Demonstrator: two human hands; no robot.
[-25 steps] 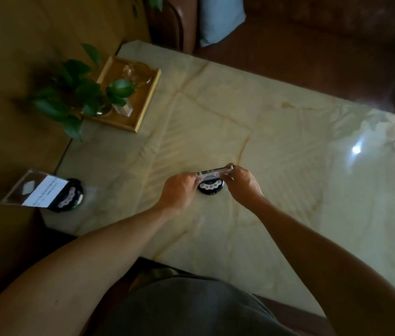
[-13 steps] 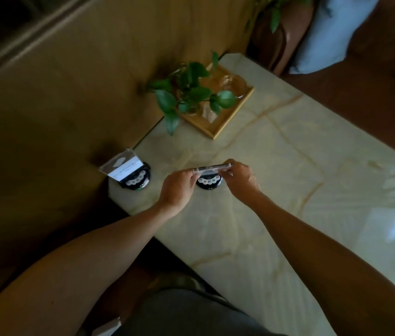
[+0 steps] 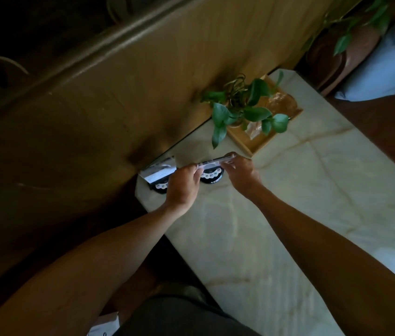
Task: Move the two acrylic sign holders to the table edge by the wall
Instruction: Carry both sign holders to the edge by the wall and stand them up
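I have both hands on one acrylic sign holder (image 3: 215, 162): my left hand (image 3: 183, 186) pinches the left end of its clear panel with the fingers curled closed around the edge, and my right hand (image 3: 240, 172) pinches the right end the same way, so the panel spans the gap between them. Its round black base (image 3: 212, 175) sits below the panel, between my two hands; I cannot tell whether the base is touching the marble table (image 3: 288, 214) or just above it. The held holder is close to the table's corner by the wooden wall (image 3: 118, 105). I count two sign holders in all. The second sign holder (image 3: 161, 171) stands just to the left of my left hand, at the very corner of the table against the wall, its clear panel tilted and its black base partly hidden behind my left knuckles. The two holders are just beside each other. Farther along the same wall edge I see one wooden tray (image 3: 261, 132) carrying one leafy green plant (image 3: 242, 110) and glassware that is too blurred for me to count. Beyond the far end of the table lies one pale blue cushion (image 3: 385, 66).
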